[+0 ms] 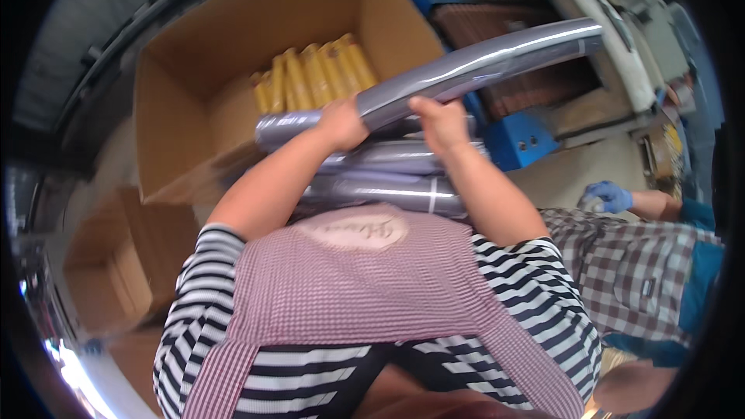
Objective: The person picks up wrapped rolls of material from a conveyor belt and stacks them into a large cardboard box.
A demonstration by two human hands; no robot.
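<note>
Both hands — left hand (341,122), right hand (441,122) — closed around a grey wrapped roll (497,62), held above the stacked grey rolls (388,178), just beside the cardboard box (178,101) of yellow tubes (314,76).

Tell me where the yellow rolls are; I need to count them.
The yellow rolls stand in the open cardboard box, upper centre-left of the head view, just beyond the left hand.
</note>
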